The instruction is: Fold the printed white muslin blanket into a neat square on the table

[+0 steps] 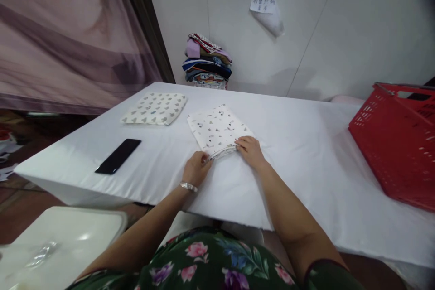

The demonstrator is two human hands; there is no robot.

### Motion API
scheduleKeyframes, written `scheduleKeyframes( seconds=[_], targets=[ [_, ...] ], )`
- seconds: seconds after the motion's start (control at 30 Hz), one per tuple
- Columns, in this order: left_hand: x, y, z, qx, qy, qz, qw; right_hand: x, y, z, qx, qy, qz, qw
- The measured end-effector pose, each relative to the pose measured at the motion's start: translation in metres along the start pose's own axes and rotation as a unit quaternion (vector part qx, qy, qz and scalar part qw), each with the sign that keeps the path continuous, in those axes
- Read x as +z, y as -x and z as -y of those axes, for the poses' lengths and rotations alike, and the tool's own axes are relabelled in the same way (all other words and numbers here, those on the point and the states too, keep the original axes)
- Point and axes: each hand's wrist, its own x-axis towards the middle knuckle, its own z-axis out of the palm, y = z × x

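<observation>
A white folded cloth (220, 128) with small grey and dark prints lies at an angle on the table in front of me. Its near edge shows several layers. My left hand (197, 166), with a bracelet at the wrist, is closed in a pinch on the near left corner. At the near right corner, my right hand (250, 150) has its fingers closed over the edge; the thumb is hard to see. Farther left rests a second folded cloth (154, 108), cream with grey mouse-head-like shapes, touched by neither hand.
A dark phone (118, 156) lies on the white-covered table (299, 154) at left. At the right end stands a red plastic basket (394, 145). Behind the table rises a stack of folded clothes (207, 61). A white stool-like seat (68, 235) is at lower left.
</observation>
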Motion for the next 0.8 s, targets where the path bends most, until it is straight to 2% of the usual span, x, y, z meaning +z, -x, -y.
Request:
scheduleKeyframes(
  seconds=[0.1, 0.27, 0.4, 0.5, 0.57, 0.8],
  targets=[
    [0.0, -0.001, -0.001, -0.019, 0.008, 0.018, 1.0, 0.003, 0.001, -0.006, 0.022, 0.01, 0.016, 1.0],
    [-0.005, 0.001, -0.007, 0.12, -0.022, -0.051, 0.991, 0.004, 0.002, -0.002, 0.003, 0.039, 0.004, 0.999],
    [-0.003, -0.001, -0.014, 0.187, -0.114, -0.044, 0.975, 0.007, 0.003, 0.012, -0.055, 0.046, 0.001, 0.997],
    [0.0, -0.003, -0.019, 0.19, -0.171, -0.029, 0.966, 0.01, 0.004, 0.017, -0.085, 0.027, 0.049, 0.995],
    [0.002, -0.004, -0.022, 0.185, -0.194, -0.021, 0.963, 0.012, 0.004, 0.016, -0.082, 0.015, 0.068, 0.994],
    [-0.003, -0.007, -0.022, 0.178, -0.204, -0.011, 0.963, 0.016, 0.006, 0.007, -0.057, -0.004, 0.064, 0.996]
  ],
)
